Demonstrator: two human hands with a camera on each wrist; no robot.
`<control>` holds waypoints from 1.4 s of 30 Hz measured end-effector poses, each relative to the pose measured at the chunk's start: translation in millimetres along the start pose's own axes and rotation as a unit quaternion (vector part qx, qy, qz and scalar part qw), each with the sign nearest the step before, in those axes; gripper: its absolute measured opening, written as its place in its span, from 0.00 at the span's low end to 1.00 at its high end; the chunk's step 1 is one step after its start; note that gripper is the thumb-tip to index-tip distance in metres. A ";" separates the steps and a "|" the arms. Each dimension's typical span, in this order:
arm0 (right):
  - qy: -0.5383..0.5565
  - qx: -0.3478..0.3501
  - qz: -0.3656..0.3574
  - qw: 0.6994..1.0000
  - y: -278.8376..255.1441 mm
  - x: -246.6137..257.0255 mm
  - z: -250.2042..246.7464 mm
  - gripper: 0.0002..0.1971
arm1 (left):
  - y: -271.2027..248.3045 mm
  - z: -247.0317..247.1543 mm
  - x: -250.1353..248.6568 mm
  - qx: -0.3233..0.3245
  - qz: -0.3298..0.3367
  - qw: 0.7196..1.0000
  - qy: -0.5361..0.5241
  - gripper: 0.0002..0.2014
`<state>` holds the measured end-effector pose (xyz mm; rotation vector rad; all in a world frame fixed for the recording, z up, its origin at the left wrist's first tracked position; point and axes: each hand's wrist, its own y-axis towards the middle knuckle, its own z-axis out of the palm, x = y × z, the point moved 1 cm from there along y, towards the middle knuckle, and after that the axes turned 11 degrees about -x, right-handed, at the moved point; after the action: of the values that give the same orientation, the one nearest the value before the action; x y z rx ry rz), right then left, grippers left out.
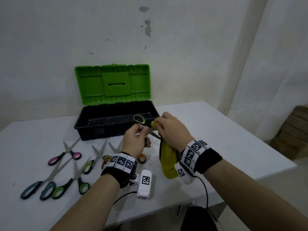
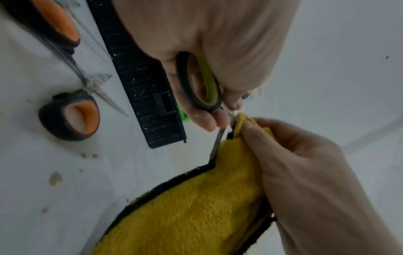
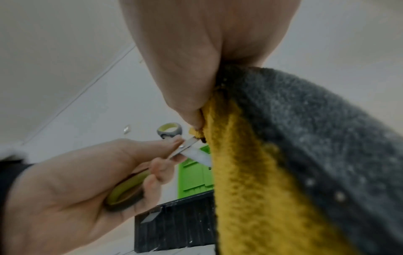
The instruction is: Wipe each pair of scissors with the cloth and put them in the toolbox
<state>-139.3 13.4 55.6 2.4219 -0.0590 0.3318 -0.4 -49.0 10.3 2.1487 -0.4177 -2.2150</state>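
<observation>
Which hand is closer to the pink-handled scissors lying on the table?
The left hand. It holds the green-handled scissors just right of the pink-handled scissors; the right hand, gripping the cloth, is farther right.

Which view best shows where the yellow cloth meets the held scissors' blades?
The left wrist view: the yellow cloth wraps the blades of the green-handled scissors, pinched by the right hand. The right wrist view shows the blades entering the cloth sideways; in the head view that hand hides most of the contact.
</observation>
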 end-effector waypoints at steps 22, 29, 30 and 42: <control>0.105 -0.156 0.026 0.982 -8.2 -42.2 -13.6 0.08 | 1.4 -2.9 1.3 -0.002 -0.091 0.995 -0.048 0.08; 0.087 -0.073 0.022 0.993 -5.8 -28.2 0.9 0.09 | -3.8 2.6 1.3 0.007 -0.025 0.999 -0.024 0.11; 0.068 -0.073 0.052 0.994 -2.8 -33.1 -0.1 0.09 | -2.7 0.9 2.6 -0.002 -0.027 0.999 -0.022 0.10; 0.054 -0.031 0.061 0.996 -0.6 17.9 1.3 0.11 | -2.6 -1.3 0.1 -0.012 -0.030 0.999 -0.028 0.09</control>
<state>-121.7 13.9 58.7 2.3405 -0.1665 0.5094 1.3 -46.7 9.7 2.1190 -0.3304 -2.3033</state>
